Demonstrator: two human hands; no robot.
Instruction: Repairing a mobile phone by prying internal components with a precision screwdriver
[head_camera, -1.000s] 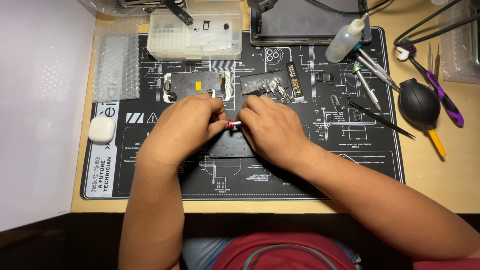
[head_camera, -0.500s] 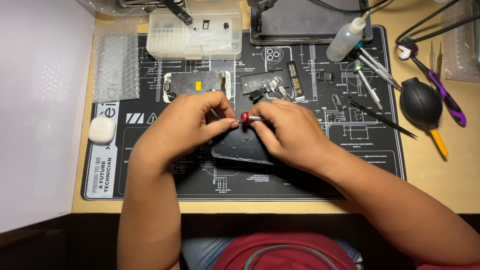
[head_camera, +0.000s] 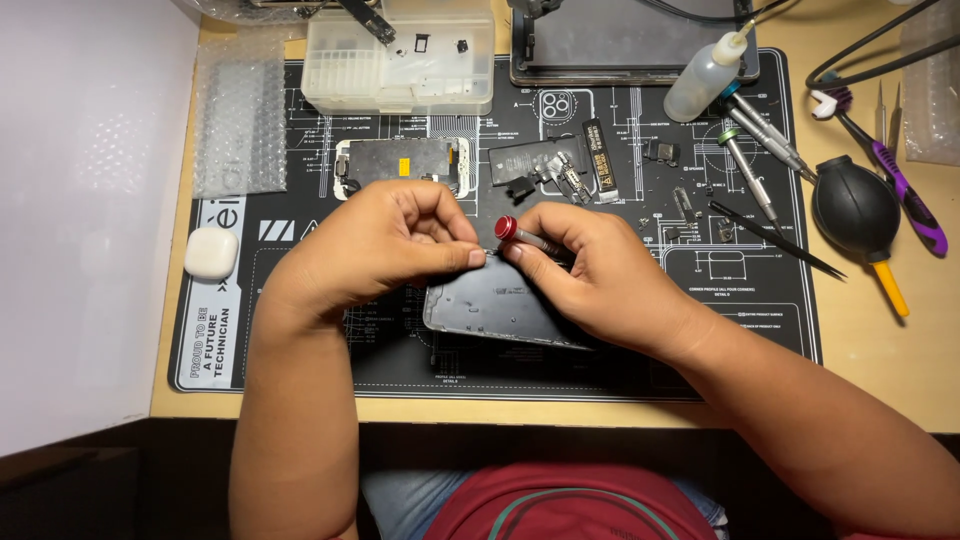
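At frame centre the right hand (head_camera: 600, 275) gripped a red-capped screwdriver (head_camera: 522, 234) – shaft running lower right from the cap, tip hidden – over the grey phone frame (head_camera: 500, 310). The left hand (head_camera: 385, 245) pinched that frame's top edge, fingertips nearly meeting the right's.

Head camera, looking steeply down, close over work mat (head_camera: 300, 370).

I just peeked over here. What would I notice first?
Two hands meet mid-mat: the right hand holds a red-capped screwdriver, the left hand pinches beside it, over a grey phone shell. At the far right lies a black air blower.
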